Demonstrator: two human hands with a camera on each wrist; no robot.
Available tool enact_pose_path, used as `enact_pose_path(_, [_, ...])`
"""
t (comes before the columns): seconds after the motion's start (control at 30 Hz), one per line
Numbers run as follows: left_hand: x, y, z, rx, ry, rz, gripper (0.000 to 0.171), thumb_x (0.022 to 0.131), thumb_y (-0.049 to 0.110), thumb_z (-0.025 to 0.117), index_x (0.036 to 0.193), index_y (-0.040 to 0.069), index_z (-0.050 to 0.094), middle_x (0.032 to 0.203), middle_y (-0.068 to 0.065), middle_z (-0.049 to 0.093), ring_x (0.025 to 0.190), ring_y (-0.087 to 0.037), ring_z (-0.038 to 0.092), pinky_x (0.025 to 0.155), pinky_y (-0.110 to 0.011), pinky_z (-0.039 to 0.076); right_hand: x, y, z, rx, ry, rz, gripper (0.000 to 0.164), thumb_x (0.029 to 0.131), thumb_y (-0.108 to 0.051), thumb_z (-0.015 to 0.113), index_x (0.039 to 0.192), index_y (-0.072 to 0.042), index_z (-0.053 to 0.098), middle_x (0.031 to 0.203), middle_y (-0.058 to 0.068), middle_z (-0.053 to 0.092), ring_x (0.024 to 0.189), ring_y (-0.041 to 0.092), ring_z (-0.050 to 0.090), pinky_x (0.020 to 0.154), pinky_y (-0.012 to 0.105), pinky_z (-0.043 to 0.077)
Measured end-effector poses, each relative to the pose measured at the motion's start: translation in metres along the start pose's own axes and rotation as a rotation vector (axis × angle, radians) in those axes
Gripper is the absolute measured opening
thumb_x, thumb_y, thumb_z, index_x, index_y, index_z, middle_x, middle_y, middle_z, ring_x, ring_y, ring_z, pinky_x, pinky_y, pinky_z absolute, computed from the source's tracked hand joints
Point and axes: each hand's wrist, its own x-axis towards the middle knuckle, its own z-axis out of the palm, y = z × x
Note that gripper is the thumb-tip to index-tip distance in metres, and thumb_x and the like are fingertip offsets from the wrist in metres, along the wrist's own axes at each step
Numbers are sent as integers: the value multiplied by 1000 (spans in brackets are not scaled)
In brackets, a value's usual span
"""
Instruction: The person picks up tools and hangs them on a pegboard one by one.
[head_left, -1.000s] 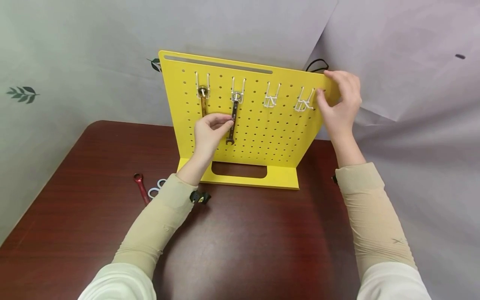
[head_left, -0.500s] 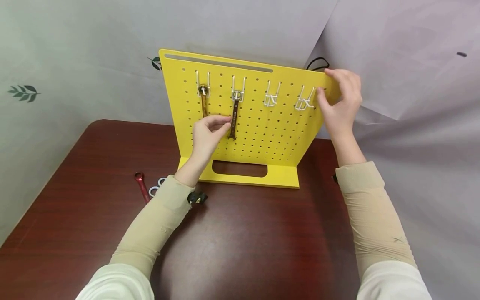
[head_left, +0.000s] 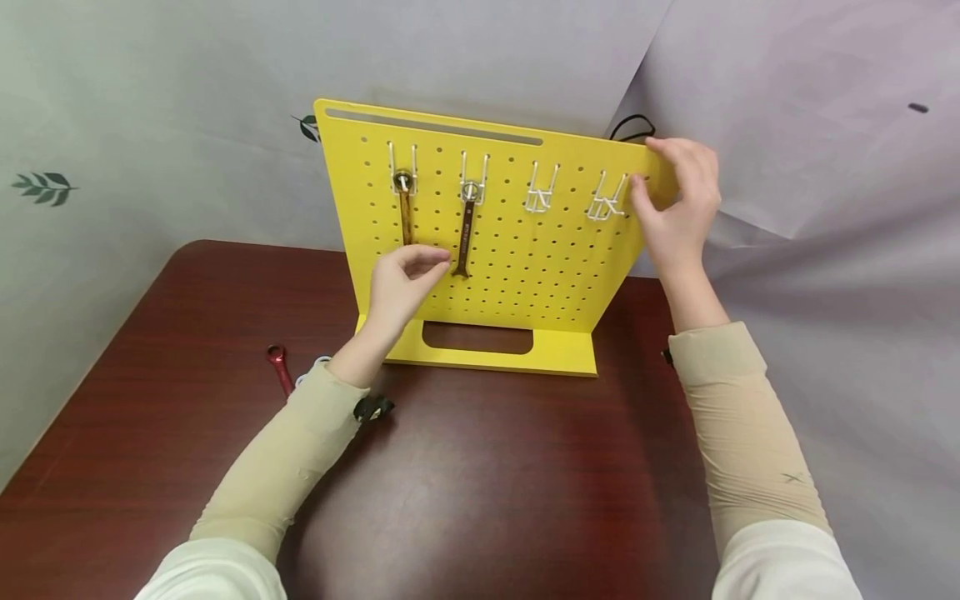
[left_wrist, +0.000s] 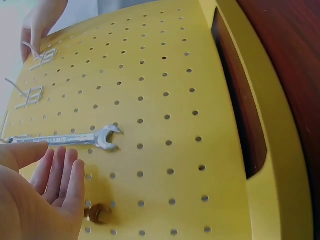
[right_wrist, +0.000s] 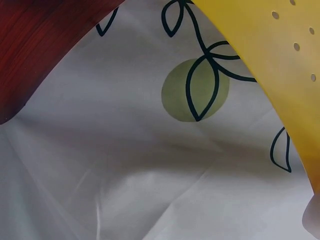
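Observation:
A yellow pegboard (head_left: 525, 283) stands upright on the table. From its second hook from the left hangs a combination wrench (head_left: 465, 237), ring end up; the left wrist view shows its open end (left_wrist: 106, 138) against the board. My left hand (head_left: 397, 287) is just left of that wrench, thumb and fingers apart from it and holding nothing. Another wrench (head_left: 406, 217) hangs on the leftmost hook, its lower part behind my left hand. My right hand (head_left: 682, 200) grips the board's upper right edge between thumb and fingers; the right wrist view catches only a fingertip (right_wrist: 312, 217).
Two white hooks (head_left: 538, 197) on the board's right half hold nothing. A red wrench (head_left: 277, 364) lies on the dark red table (head_left: 480, 467) at the left, beside white ring handles mostly hidden by my left sleeve. A pale patterned cloth (head_left: 187, 125) hangs behind.
My left hand has let go of the hanging wrench and drawn back down and left. The wrench has turned slightly on its hook. My right hand keeps its hold on the board.

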Motion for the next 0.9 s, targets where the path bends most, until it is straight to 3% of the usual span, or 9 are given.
enact_pose_path(0.17, [-12,-2,-15,38,-34,7,21,97,6,76,116,-3,79,117,-24,78,91,-2,73,84,-14,59,0,0,0,1,-1,3,29,89,-2,73,117,4,76,117,26,74,117,43,59,110,32,41])
enact_pose_path(0.4, [-28,-5,-37,167,-68,22,19,97,7,77,113,-1,80,112,-22,80,82,14,67,80,-9,57,0,-1,-1,-2,-1,6,29,89,-1,73,118,4,76,117,25,74,118,42,60,110,32,41])
enact_pose_path(0.57, [-38,-5,-56,264,-87,29,17,97,9,78,111,2,81,109,-20,81,81,16,65,78,-7,54,1,-10,0,-1,0,2,29,89,1,71,117,6,76,116,27,74,117,44,60,111,33,41])
enact_pose_path(0.9, [-51,-6,-99,385,-61,-1,18,97,12,78,112,4,81,106,-17,82,76,17,65,72,-6,52,-1,-17,-1,-27,20,-4,29,89,1,71,117,5,76,118,27,74,120,42,63,115,36,43])
